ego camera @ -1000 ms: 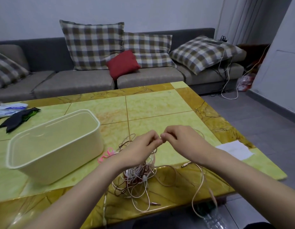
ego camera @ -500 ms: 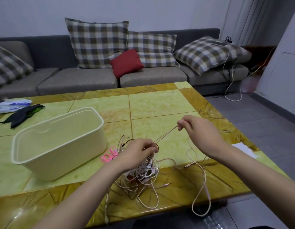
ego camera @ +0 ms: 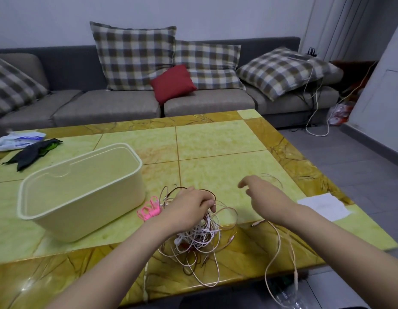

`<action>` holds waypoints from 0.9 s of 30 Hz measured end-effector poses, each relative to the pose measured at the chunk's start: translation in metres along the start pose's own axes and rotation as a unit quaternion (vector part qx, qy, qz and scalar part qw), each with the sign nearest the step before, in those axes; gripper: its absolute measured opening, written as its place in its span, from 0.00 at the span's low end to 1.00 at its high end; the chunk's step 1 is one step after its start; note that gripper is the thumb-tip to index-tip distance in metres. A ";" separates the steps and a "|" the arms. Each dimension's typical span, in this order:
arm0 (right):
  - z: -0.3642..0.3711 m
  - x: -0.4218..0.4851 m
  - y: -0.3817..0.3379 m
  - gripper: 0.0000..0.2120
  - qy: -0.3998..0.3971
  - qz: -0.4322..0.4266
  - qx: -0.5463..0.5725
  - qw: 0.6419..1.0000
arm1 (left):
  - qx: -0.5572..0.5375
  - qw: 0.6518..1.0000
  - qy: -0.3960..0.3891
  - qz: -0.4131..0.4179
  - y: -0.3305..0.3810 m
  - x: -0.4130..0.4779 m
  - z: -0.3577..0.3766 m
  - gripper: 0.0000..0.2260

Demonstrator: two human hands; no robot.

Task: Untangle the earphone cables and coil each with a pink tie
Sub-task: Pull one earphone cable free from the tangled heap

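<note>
A tangle of white, pink and brown earphone cables (ego camera: 200,238) lies near the table's front edge. My left hand (ego camera: 189,207) sits on top of the heap, and its curled fingers grip strands there. To the right of the heap, my right hand (ego camera: 263,195) hovers low over the table with its fingers loosely spread and nothing in them. One pinkish cable (ego camera: 279,248) runs from under my right wrist and hangs over the table's front edge. A bunch of pink ties (ego camera: 149,210) lies just left of my left hand, beside the bin.
A cream plastic bin (ego camera: 82,190) stands on the left of the yellow-green tiled table (ego camera: 215,141). A white paper (ego camera: 325,206) lies at the right edge. A black cloth (ego camera: 31,152) and a plastic packet (ego camera: 17,140) lie far left. A grey sofa with cushions stands behind.
My right hand has let go of the strand it was pulling taut up and to the right, and now hangs open. My left hand has dropped onto the heap.
</note>
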State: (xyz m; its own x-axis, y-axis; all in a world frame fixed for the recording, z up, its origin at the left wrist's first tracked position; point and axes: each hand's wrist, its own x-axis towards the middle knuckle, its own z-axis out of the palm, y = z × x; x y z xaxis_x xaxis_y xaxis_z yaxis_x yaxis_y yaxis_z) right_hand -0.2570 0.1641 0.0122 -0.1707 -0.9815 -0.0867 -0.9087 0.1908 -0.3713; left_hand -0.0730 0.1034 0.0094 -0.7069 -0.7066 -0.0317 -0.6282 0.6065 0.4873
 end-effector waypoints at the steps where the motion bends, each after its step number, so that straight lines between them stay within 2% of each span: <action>1: 0.001 -0.005 -0.008 0.22 -0.005 -0.031 0.031 0.999 | 0.001 1.000 0.001 0.000 -0.001 0.000 0.000 0.13; 4: 0.005 -0.016 -0.037 0.16 -0.004 -0.111 0.095 0.989 | 0.005 1.000 -0.004 0.005 0.001 0.001 0.000 0.13; 6: 0.011 -0.019 -0.048 0.15 -0.025 -0.131 0.096 0.986 | 0.025 1.000 -0.009 0.010 0.005 -0.001 0.002 0.15; 8: 0.017 -0.018 -0.051 0.14 -0.039 -0.127 0.080 0.988 | 0.039 0.999 -0.005 0.007 0.007 -0.003 0.005 0.16; 11: 0.023 -0.016 -0.049 0.12 -0.050 -0.094 0.117 0.987 | -0.026 1.000 0.017 -0.004 0.004 -0.006 0.009 0.05; 14: 0.027 -0.015 -0.046 0.09 -0.041 -0.085 0.107 0.990 | -0.103 0.994 0.011 -0.024 0.000 -0.011 0.011 0.12; 17: 0.028 -0.016 -0.043 0.12 -0.013 -0.109 0.068 0.992 | -0.077 0.993 0.083 -0.017 -0.004 -0.019 0.018 0.13; 20: 0.029 -0.017 -0.036 0.12 -0.005 -0.118 0.079 0.990 | -0.054 0.975 0.214 -0.029 -0.009 -0.027 0.022 0.09; 21: 0.029 -0.017 -0.034 0.11 -0.010 -0.115 0.081 0.990 | -0.060 0.971 0.226 -0.041 -0.010 -0.030 0.024 0.06; 24: 0.032 -0.019 -0.030 0.10 -0.037 -0.104 0.058 0.992 | -0.062 0.984 0.142 -0.089 -0.012 -0.035 0.034 0.04; 27: 0.035 -0.020 -0.029 0.09 -0.067 -0.090 0.032 0.993 | 0.007 0.993 0.060 -0.106 -0.008 -0.037 0.046 0.14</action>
State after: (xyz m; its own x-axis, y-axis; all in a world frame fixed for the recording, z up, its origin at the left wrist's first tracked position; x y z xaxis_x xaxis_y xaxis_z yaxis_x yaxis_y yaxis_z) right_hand -0.2141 0.1786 -0.0078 0.0495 -0.9897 -0.1343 -0.8928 0.0164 -0.4502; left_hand -0.0569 0.1412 -0.0333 -0.5148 -0.8568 -0.0280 -0.7643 0.4439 0.4678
